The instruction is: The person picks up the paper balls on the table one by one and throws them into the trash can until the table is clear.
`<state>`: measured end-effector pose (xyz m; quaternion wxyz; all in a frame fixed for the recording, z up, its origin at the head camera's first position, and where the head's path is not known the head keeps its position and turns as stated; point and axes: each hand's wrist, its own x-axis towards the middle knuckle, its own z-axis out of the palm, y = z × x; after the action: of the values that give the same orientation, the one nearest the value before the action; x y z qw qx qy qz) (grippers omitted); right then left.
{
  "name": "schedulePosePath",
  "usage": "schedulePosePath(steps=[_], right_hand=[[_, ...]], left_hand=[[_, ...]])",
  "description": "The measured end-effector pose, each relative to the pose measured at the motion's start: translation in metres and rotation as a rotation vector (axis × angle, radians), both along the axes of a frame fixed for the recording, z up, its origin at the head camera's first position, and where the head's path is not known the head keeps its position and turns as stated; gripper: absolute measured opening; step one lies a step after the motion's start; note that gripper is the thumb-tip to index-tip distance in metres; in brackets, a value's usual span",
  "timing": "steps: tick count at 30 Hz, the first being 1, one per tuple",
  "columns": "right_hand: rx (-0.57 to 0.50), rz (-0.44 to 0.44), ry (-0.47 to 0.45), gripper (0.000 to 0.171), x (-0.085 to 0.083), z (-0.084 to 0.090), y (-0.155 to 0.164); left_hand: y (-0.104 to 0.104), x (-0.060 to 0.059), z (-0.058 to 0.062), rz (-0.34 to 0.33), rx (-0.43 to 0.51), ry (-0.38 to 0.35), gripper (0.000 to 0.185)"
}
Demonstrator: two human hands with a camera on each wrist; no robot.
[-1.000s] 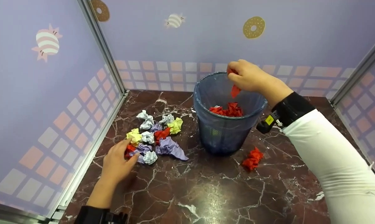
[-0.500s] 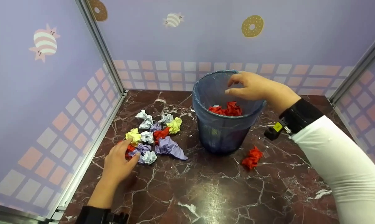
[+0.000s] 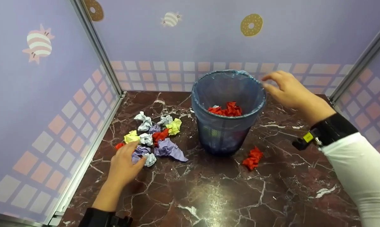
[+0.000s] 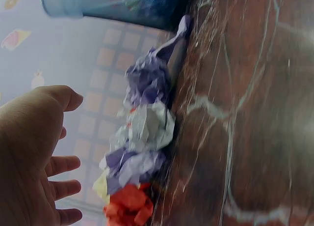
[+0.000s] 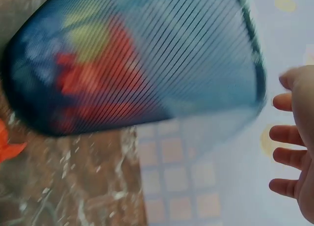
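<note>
Red crumpled paper lies beside the bin; right hand empty, fingers spread; left hand relaxed over the paper pile; a firm pinch is advised.

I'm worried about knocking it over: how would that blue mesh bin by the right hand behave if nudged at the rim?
The bin is tall, narrows toward its base and looks like thin mesh, so it is probably light and apt to tip. It holds only crumpled paper, which likely adds little weight. On the polished marble table it may slide instead.
</note>
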<state>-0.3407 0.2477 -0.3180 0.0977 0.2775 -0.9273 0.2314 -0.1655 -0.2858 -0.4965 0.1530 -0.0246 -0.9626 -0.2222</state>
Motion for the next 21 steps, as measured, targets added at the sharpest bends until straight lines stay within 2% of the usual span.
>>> schedulePosePath(steps=[6, 9, 11, 14, 16, 21], right_hand=[[0.088, -0.062, -0.102, 0.044, 0.013, -0.042, 0.018], [0.164, -0.071, -0.103, 0.051, 0.021, -0.071, 0.02], [0.189, -0.083, -0.152, 0.056, 0.03, -0.092, 0.021], [0.234, -0.081, -0.178, 0.062, 0.041, -0.123, 0.021], [0.242, -0.059, -0.178, 0.061, 0.049, -0.142, 0.02], [0.222, 0.029, -0.102, 0.071, 0.065, -0.18, 0.012]], left_hand=[[0.027, -0.004, 0.004, -0.072, -0.033, -0.037, 0.069], [0.043, -0.007, 0.004, -0.112, -0.051, -0.031, 0.068], [0.054, -0.009, 0.003, -0.139, -0.063, -0.03, 0.068], [0.071, -0.01, 0.001, -0.178, -0.079, -0.027, 0.068], [0.082, -0.012, -0.001, -0.202, -0.091, -0.026, 0.068], [0.104, -0.016, -0.004, -0.257, -0.12, 0.007, 0.067]])
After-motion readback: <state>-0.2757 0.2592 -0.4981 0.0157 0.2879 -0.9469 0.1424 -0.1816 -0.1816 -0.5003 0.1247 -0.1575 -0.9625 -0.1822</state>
